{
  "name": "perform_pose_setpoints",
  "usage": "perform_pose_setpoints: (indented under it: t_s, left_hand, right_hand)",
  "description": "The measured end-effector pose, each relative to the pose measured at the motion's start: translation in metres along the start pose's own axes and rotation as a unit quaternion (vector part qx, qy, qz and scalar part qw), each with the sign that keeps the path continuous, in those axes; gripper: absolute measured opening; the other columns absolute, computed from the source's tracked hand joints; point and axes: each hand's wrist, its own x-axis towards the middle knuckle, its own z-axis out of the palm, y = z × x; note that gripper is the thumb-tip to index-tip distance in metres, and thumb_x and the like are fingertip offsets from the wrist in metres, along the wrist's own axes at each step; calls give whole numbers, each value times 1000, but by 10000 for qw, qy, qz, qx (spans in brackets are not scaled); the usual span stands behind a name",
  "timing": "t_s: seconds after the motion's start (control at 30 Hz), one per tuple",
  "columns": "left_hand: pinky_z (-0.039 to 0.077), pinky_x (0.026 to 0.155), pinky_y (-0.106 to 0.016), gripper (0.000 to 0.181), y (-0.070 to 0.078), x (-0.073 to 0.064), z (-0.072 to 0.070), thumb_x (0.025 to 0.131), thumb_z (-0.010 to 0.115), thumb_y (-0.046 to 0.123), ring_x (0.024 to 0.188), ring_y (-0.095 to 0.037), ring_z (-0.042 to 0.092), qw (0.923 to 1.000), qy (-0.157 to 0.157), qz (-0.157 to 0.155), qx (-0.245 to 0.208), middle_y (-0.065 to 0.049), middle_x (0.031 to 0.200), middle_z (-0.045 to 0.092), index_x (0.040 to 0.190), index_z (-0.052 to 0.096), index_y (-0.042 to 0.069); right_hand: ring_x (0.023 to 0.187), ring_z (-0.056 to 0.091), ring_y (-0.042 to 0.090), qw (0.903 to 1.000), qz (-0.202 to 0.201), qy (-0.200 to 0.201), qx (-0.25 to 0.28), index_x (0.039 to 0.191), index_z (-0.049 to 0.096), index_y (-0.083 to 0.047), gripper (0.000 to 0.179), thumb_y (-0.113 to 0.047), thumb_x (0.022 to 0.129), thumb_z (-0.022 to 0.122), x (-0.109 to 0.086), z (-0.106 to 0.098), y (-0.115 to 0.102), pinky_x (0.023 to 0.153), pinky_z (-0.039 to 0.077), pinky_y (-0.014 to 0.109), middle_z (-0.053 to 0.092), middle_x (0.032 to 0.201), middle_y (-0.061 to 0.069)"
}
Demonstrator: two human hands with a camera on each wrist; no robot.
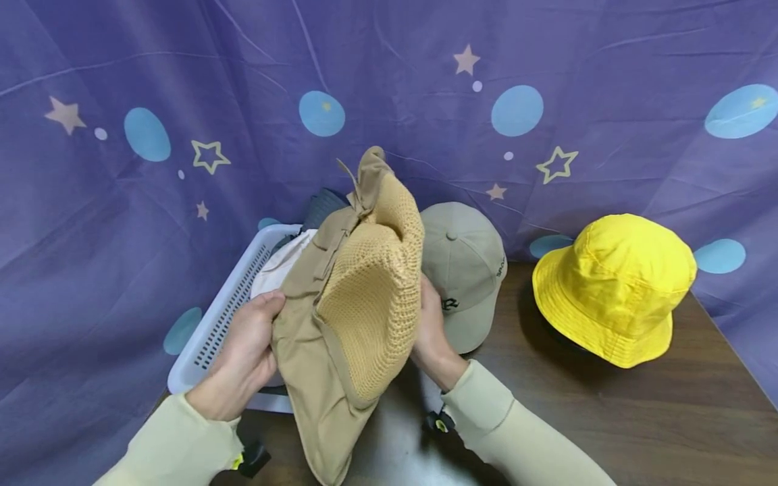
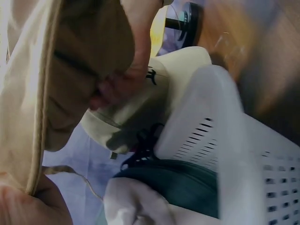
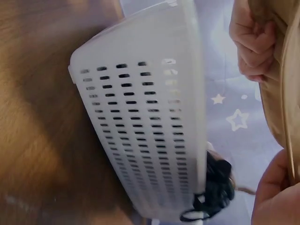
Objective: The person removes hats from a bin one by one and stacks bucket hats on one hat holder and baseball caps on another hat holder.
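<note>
A tan sun hat (image 1: 371, 304) with a straw-coloured woven crown and a wide cloth brim is held up on edge in front of me, its hollow side facing me. My left hand (image 1: 246, 351) pinches the brim at the left, thumb on the near side. At the other side my right hand (image 1: 433, 331) grips the hat; its fingers are partly hidden behind the crown in the head view. The left wrist view shows the brim's edge (image 2: 40, 117) between the left thumb and fingers. A thin cord (image 2: 79, 176) hangs from the hat.
Behind the hat stands a white slotted basket (image 1: 213, 317) with a white hat (image 1: 282, 260) and dark hats inside. A grey-green baseball cap (image 1: 462, 263) sits just right of my right hand. Farther right, a yellow bucket hat (image 1: 620, 283) is raised above the wooden table (image 1: 608, 418). A purple curtain (image 1: 401, 61) hangs behind.
</note>
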Motion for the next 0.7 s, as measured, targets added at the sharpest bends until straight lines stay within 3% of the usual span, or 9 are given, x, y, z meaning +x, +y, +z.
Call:
perform_pose_setpoints:
  t_s: [0.1, 0.2, 0.47, 0.7]
  left_hand:
    - [51, 76, -19, 15, 6, 0, 6, 104, 28, 16, 85, -6, 59, 9992, -78, 88, -375, -3, 101, 52, 109, 37, 4]
    - [51, 79, -20, 18, 12, 2, 13, 104, 28, 16, 89, -8, 59, 9979, -233, 150, -590, -5, 106, 50, 112, 37, 3]
    - [44, 95, -23, 27, 23, 13, 37, 104, 25, 14, 107, -12, 53, 9898, -612, 158, -1279, -8, 121, 42, 125, 34, 0]
    - [47, 92, -24, 26, 26, 25, 69, 104, 26, 11, 108, -14, 52, 9906, -552, 164, -1245, -9, 120, 45, 121, 40, -1]
  right_hand:
    - [64, 52, 11, 9960, -319, 513, -656, 104, 51, -2, 20, -21, 102, 45, 0, -11, -4, 57, 45, 26, 53, 79, 3]
    - [65, 53, 11, 9918, -267, 994, -760, 99, 50, 0, 20, -19, 103, 43, 0, -22, -17, 57, 45, 24, 52, 79, 4]
    - [63, 56, 8, 9891, -409, 1406, -178, 92, 48, -6, 15, -15, 102, 43, 0, -63, -60, 54, 47, 19, 53, 74, -1]
    - [59, 59, 8, 9846, -431, 1688, -120, 93, 50, -3, 14, -15, 100, 48, -4, -109, -98, 52, 49, 19, 58, 73, 0]
